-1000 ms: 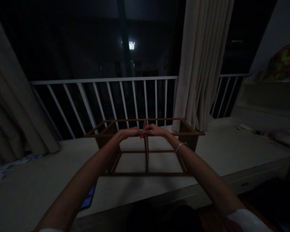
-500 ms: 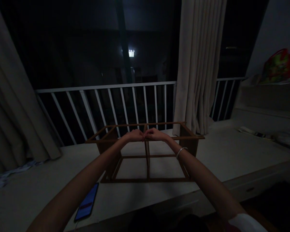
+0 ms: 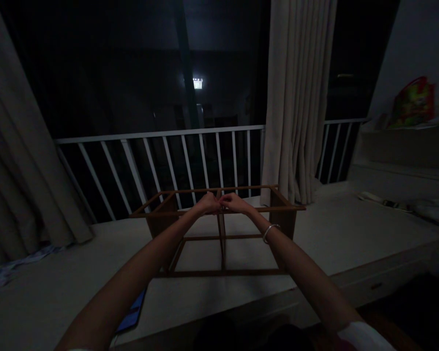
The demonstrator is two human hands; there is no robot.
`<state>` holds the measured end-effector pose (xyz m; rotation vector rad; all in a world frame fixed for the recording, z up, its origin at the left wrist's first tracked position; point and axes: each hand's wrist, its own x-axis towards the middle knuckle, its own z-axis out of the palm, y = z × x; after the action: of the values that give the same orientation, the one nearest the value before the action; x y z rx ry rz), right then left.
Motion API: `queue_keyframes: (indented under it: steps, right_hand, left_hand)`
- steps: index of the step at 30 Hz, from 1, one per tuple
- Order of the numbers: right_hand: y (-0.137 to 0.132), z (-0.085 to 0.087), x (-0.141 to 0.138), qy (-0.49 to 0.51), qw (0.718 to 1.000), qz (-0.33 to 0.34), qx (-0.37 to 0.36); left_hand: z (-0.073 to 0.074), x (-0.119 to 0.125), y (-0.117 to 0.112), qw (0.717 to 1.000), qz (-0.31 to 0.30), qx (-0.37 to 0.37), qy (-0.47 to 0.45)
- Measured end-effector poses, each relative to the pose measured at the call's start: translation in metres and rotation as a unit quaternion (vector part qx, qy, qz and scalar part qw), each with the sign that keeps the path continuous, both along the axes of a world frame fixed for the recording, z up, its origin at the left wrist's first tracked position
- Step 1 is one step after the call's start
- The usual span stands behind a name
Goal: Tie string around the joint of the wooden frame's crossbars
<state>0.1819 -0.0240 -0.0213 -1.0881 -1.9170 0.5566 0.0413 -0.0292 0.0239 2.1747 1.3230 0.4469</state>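
Left curtain (image 3: 25, 131) hangs at far left; crumpled cloth (image 3: 18, 263) lies at its foot. Phone (image 3: 132, 310) lies on the white ledge (image 3: 351, 234), screen lit, partly behind the left forearm. Frame (image 3: 222, 248), wooden, stands on the ledge before the railing (image 3: 161, 132). Assembly state: rails, centre bars and end pieces stand joined; top and bottom show open bays. Left hand (image 3: 207, 204) and right hand (image 3: 234, 203) reach over the frame's top, fingers bunched, tips nearly meeting at the centre rail. Pinched item: cannot tell, too dark. Bangle (image 3: 269, 233) on right wrist. Right curtain (image 3: 296, 97) follows. Papers (image 3: 384, 202) lie far right. Bag (image 3: 412, 103), multicoloured, sits on a higher ledge; contents hidden.
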Motion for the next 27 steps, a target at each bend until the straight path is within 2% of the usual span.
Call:
queue_keyframes:
  steps: [3,6,11,15,21,27]
  right_hand:
    - [0.000,0.000,0.001,-0.001,1.000,-0.005,-0.008]
    - [0.000,0.000,0.000,0.012,1.000,-0.011,-0.006]
    - [0.001,0.000,0.000,0.030,0.999,-0.019,0.010]
    - [0.002,-0.001,0.000,0.033,0.999,-0.021,0.021]
    - [0.004,-0.003,0.001,0.033,0.999,-0.031,0.025]
    - [0.004,-0.003,0.002,0.024,0.999,-0.029,0.035]
  left_hand:
    - [-0.002,0.005,-0.002,0.996,0.034,-0.071,-0.051]
    - [-0.004,0.003,0.001,0.991,0.043,-0.109,-0.071]
    - [-0.007,-0.010,0.010,0.983,-0.036,-0.145,-0.106]
    - [-0.006,-0.017,0.011,0.975,-0.102,-0.144,-0.132]
    - [-0.007,-0.020,0.013,0.969,-0.164,-0.139,-0.124]
    - [-0.016,-0.023,0.017,0.981,-0.154,-0.025,-0.119]
